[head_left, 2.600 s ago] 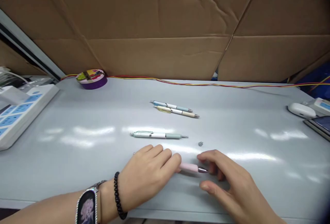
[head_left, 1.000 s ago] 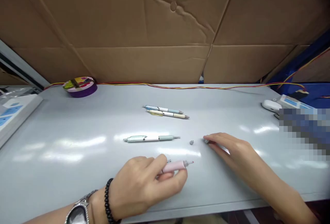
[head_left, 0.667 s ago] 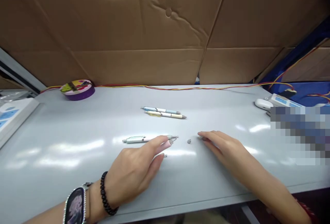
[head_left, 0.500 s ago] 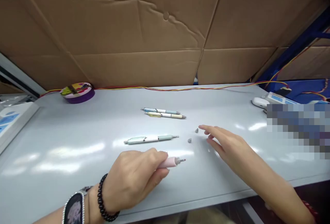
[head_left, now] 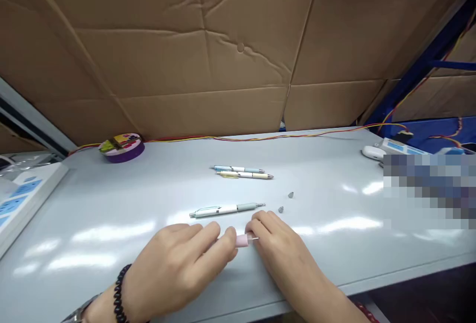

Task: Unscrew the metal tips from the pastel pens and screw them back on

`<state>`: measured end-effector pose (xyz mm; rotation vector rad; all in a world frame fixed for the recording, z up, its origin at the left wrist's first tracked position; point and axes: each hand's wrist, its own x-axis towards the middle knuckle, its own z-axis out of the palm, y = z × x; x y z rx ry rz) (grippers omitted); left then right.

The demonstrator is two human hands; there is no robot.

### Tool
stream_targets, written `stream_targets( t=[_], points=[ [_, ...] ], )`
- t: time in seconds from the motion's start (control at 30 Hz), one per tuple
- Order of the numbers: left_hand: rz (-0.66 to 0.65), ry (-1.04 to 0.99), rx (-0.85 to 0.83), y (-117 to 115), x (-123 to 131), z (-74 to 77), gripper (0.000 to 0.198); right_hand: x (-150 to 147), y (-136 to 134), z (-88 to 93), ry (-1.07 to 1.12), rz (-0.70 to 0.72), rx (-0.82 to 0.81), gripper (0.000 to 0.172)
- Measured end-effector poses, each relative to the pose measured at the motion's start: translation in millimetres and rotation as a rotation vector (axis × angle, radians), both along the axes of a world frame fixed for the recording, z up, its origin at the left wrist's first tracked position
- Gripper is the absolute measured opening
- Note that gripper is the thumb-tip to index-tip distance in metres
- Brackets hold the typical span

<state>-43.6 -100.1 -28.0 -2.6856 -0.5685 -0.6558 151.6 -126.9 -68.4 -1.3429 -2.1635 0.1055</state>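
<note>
My left hand (head_left: 186, 263) is closed round a pink pen (head_left: 242, 241), whose bare tip points right. Curled fingers of my right hand (head_left: 278, 248) are at that tip; what they pinch, if anything, is hidden. Just beyond my hands a pale green pen (head_left: 226, 209) lies on the table, its narrow end to the right. Two small silver cone tips, one nearer (head_left: 281, 209) and one farther (head_left: 290, 194), rest to its right. Farther back, a blue pen (head_left: 238, 169) and a yellow pen (head_left: 245, 175) lie side by side.
A round purple tin (head_left: 122, 148) stands at the back left of the grey table (head_left: 156, 179). White power strips lie at the left edge (head_left: 33, 194) and right (head_left: 403, 147), near a white mouse (head_left: 373, 153). Red and yellow wires run along the cardboard (head_left: 238, 65).
My right hand has moved left from beside the silver tips to the pink pen's tip, its fingers curling in. My left hand has shifted slightly left and turned. The camera view has shifted slightly.
</note>
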Motion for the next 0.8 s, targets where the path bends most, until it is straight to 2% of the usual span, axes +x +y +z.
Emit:
stream_targets(
  t=[0.13,0.2,0.3,0.53,0.8],
  points=[
    [-0.015,0.087,-0.044,5.8,2.1,-9.0,0.015,17.7,-7.5,8.9,0.202,-0.014,-0.117,0.016],
    [-0.025,0.069,-0.042,5.9,3.9,-8.9,0.016,24.9,-13.3,11.5,0.346,0.022,-0.093,0.015],
    [-0.033,0.053,-0.043,4.2,5.0,-6.7,0.018,28.0,-19.5,12.9,0.453,0.093,-0.019,0.016],
    [-0.043,0.05,-0.035,2.5,3.8,-8.7,0.016,20.6,-19.1,15.2,0.462,0.155,0.032,0.021],
    [-0.043,0.038,-0.031,2.0,5.6,-7.9,0.015,23.7,-19.8,11.4,0.484,0.1,0.095,0.019]
  ],
)
